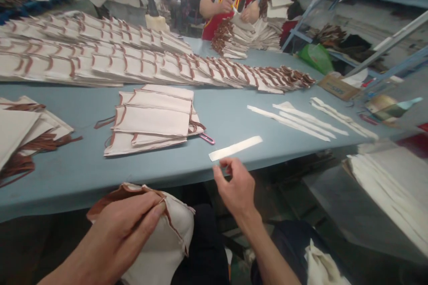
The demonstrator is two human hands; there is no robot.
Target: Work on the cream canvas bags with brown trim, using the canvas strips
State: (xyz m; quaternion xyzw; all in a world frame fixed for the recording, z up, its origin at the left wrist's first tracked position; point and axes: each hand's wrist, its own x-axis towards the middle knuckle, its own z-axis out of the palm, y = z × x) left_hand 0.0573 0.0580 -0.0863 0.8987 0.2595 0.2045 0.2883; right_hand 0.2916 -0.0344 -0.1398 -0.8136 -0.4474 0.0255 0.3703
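Note:
My left hand (133, 222) pinches the brown-trimmed top edge of a cream cloth bag (157, 249), which hangs over my lap. Its thumb and fingers are closed on the fabric. Just off the table's front edge is my right hand (237, 185), its thumb and forefinger apart with nothing seen between them. Beyond those fingertips a short white fabric strip (236, 148) lies flat on the table. A small pink loop-shaped tool (207, 138) rests beside a stack of cream bags (154, 120) with brown trim and cords.
Long overlapping rows of brown-edged bags (133, 64) cross the blue-grey table (90, 167). More bags (26, 133) lie at left. Longer white strips (301, 120) lie at right, near a cardboard box (339, 87). A person (214, 9) handles cloth across the table.

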